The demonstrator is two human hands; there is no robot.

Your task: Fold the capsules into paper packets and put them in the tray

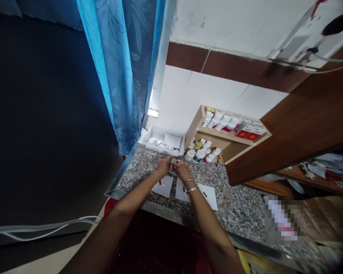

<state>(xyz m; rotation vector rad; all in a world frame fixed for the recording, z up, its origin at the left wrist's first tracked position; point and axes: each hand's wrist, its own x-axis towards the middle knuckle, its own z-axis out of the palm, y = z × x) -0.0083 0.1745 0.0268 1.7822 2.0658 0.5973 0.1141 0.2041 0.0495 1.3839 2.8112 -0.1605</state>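
My left hand [163, 166] and my right hand [182, 170] meet over the speckled counter, fingers bent in a pinch. A small pale piece with dark spots [173, 166] shows between them, too small and too covered to name. Two bangles circle my right wrist. Below the hands lie white paper squares: a left one [166, 188], a middle one [180, 193] partly behind my right wrist, and a right one [210, 198]. Small dark red tablets [205, 194] rest on the right square, and similar ones sit on the other two.
A white plastic tray [183, 147] with paper pieces stands behind my hands. White bottles [199, 155] stand beside it, by a wooden shelf [225, 136] holding bottles and boxes. A blue curtain [125, 76] hangs at left. A blurred-out patch [284, 220] covers something at right.
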